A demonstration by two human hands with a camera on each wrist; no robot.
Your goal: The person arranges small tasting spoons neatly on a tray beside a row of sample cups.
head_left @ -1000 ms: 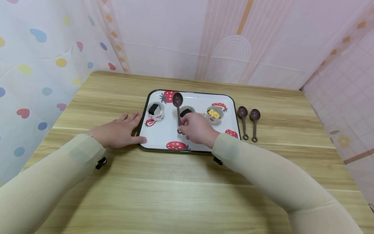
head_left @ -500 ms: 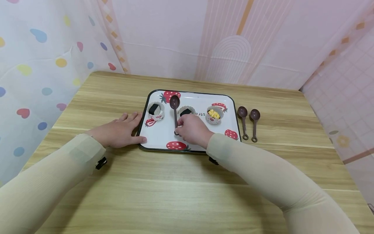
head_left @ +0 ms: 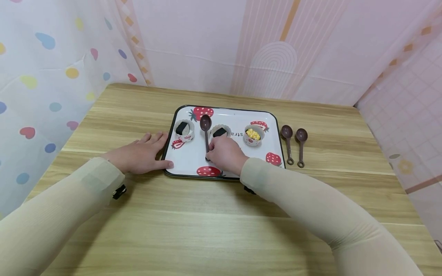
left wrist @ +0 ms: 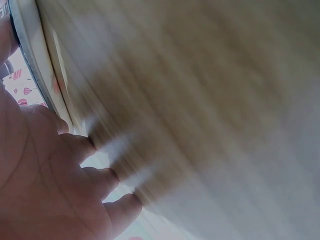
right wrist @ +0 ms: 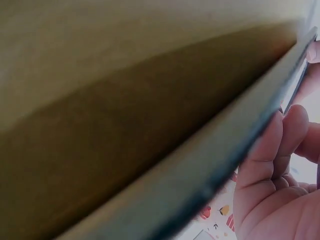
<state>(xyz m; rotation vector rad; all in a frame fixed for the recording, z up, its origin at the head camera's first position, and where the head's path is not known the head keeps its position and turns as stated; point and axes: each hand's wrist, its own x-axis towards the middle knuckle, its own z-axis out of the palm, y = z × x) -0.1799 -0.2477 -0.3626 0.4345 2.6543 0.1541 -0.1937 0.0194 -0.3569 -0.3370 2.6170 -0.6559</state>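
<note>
My right hand (head_left: 227,154) pinches the handle end of a dark brown spoon (head_left: 205,123) over the strawberry-print tray (head_left: 186,163). The spoon's bowl points to the far side, between two paper cups. In the left cup (head_left: 184,136) and the middle cup (head_left: 221,127) sit rice balls wrapped in a black strip; my right hand partly covers the middle one. Fingers of my left hand (head_left: 141,155) lie spread on the table, its thumb resting on the tray's left rim. Curled fingers (right wrist: 260,172) of the right hand show beside the tray's side in the right wrist view.
A third paper cup (head_left: 253,140) with yellow corn-like bits stands at the tray's right. Beyond the tray's right edge, two more brown spoons (head_left: 287,132) lie side by side on the wooden table (head_left: 214,230). Patterned curtains (head_left: 207,50) hang behind.
My right hand has moved left and slightly nearer with the spoon, which now sits lower between the left and middle cups. My left hand stays in place.
</note>
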